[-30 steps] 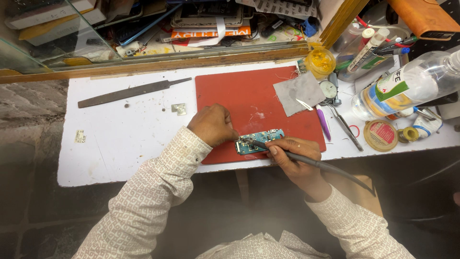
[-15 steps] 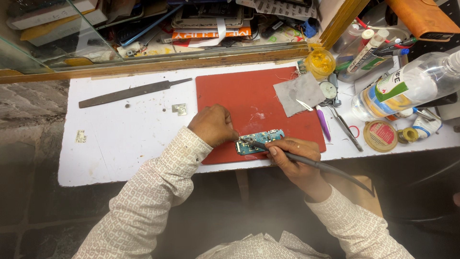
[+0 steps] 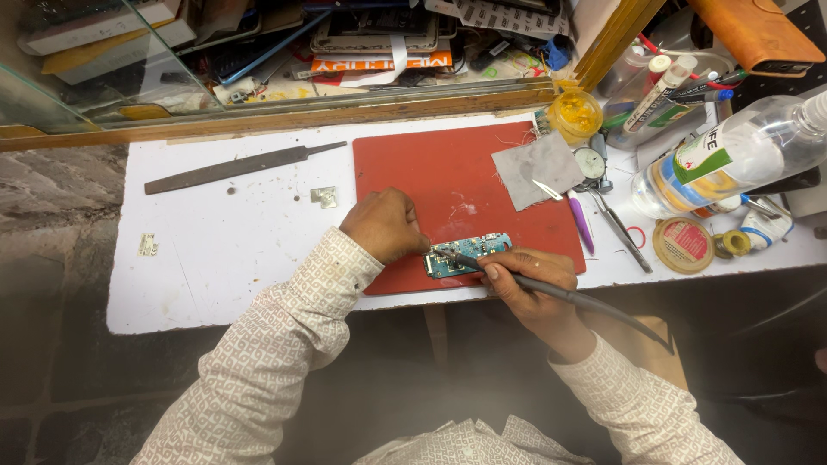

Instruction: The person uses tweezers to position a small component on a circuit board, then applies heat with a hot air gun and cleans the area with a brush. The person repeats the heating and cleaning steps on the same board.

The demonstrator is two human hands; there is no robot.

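Note:
A small teal circuit board [image 3: 469, 253] lies on a red mat [image 3: 448, 172] near the front edge of a white worktop [image 3: 224, 250]. My left hand [image 3: 385, 226] rests on the mat with its fingertips against the board's left end. A dark soldering iron [image 3: 551, 291] is gripped pen-like in my right hand [image 3: 527, 280], its tip touching the board's left part. The iron's cable runs off to the right, below the worktop edge.
A long metal file [image 3: 241, 167] lies at the back left. Right of the mat are a grey cloth [image 3: 540, 169], tweezers [image 3: 618, 229], a purple tool [image 3: 581, 222], a round flux tin [image 3: 684, 244], a clear bottle [image 3: 732, 155] and a yellow jar [image 3: 575, 114]. Behind stands a glass case of clutter [image 3: 258, 52].

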